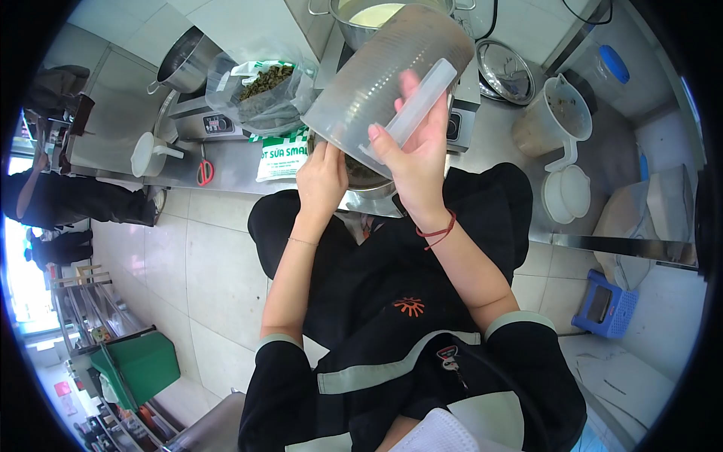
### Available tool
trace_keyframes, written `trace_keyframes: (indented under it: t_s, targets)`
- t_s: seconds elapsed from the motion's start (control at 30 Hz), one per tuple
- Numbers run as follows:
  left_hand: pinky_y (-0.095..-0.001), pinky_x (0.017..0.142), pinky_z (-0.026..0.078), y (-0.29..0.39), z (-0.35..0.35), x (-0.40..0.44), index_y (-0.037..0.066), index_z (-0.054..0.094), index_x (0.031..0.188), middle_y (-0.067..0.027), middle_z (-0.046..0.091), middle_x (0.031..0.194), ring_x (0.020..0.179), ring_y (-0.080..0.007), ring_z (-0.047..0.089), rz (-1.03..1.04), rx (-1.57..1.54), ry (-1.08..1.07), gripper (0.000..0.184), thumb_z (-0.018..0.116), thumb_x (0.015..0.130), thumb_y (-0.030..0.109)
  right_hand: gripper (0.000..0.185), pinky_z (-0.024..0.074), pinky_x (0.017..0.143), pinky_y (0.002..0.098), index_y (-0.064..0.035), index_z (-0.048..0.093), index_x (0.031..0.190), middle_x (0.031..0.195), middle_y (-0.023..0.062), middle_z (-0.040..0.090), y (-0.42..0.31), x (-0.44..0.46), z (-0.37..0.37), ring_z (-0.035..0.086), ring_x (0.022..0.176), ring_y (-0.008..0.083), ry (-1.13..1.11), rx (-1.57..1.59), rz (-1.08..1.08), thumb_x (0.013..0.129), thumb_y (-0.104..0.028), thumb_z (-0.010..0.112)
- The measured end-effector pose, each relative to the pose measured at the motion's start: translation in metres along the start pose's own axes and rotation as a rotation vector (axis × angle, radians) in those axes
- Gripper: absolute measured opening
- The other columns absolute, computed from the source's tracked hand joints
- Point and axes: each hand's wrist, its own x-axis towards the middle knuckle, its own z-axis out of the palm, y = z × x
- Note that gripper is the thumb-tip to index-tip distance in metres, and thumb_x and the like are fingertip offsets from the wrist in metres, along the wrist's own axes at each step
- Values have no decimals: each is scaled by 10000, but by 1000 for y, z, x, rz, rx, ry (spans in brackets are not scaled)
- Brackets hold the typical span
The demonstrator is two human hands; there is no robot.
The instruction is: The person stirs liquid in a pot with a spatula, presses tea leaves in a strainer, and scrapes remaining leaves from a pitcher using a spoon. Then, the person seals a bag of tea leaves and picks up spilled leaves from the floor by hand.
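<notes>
A large translucent plastic pitcher (376,83) is tilted over a metal pot (369,192), its mouth toward the lower left. My right hand (418,154) is wrapped round the pitcher's handle. At the pitcher's lower rim is my left hand (322,179), its fingers bent together; what they hold, if anything, is hidden. Dark contents show in the part of the pot below the rim. Left of my left hand lies a green and white packet (282,160), with a clear bag (263,94) of dark leafy material behind it.
Another pot (360,15) with pale liquid stands behind the pitcher. Red-handled scissors (205,172) and a white strainer cup (149,154) are on the left counter. To the right are a metal lid (506,69) and a stained jug (553,117). A person (75,200) stands far left.
</notes>
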Motion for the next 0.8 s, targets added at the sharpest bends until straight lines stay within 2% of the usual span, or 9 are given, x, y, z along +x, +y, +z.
trace_keyframes:
  t_s: [0.03,0.07,0.1,0.17,0.2,0.33,0.47,0.67,0.8]
  targets:
    - [-370,553,481,0,-3,3,46,557,1031,-124,590,856,692,-284,601,66,14,52,267,558,765,64,884,316,1006,362,-13,61,1388,1230,153,437,1,-2,-1,399,1199,230,2,-1,0,745,-25,668]
    - [-359,578,481,-2,-4,6,53,529,1146,-122,579,927,752,-279,592,90,27,67,414,592,737,70,869,367,947,340,-11,54,1383,1109,121,492,0,-6,-1,467,1098,205,-63,73,121,756,-20,657]
    - [-359,578,481,0,-2,11,53,529,1146,-122,579,927,752,-279,592,90,24,63,414,592,737,70,853,417,889,317,-9,48,1377,988,89,547,-1,-9,-2,535,997,180,-128,145,244,768,-14,645]
    - [-354,597,483,4,2,28,77,506,1208,-115,581,896,768,-291,586,211,-49,209,516,620,705,100,834,427,849,295,-7,52,1372,904,67,551,1,-14,-1,548,911,153,-105,129,212,778,-19,637]
    - [-397,644,481,1,9,32,79,499,1229,-149,595,1003,808,-330,591,168,-82,108,541,640,711,147,814,437,809,274,-6,56,1367,821,46,556,2,-15,0,560,826,126,-87,116,178,788,-23,628]
    - [-378,646,487,2,24,63,110,567,1161,-127,597,933,800,-297,590,431,-97,359,488,636,681,162,820,428,811,267,-7,46,1372,825,45,548,2,-13,-1,541,816,112,-94,90,166,794,-32,627]
    - [-391,689,482,3,39,64,87,587,1127,-133,608,967,842,-313,592,396,-41,306,430,627,706,160,820,423,795,258,-7,41,1371,810,39,536,2,-11,-5,529,801,100,-146,21,139,795,-32,624]
    - [-387,713,478,3,43,53,70,585,1124,-127,611,975,858,-323,588,64,-529,270,407,615,726,148,815,430,773,259,-24,31,1377,810,43,528,6,-10,-12,528,805,103,-177,1,156,794,-12,600]
    - [-381,756,467,2,37,32,27,573,1122,-138,603,1018,907,-302,584,-75,-400,170,365,586,774,133,810,436,758,260,-29,38,1374,805,45,521,4,-9,-12,529,791,108,-175,37,166,786,-1,595]
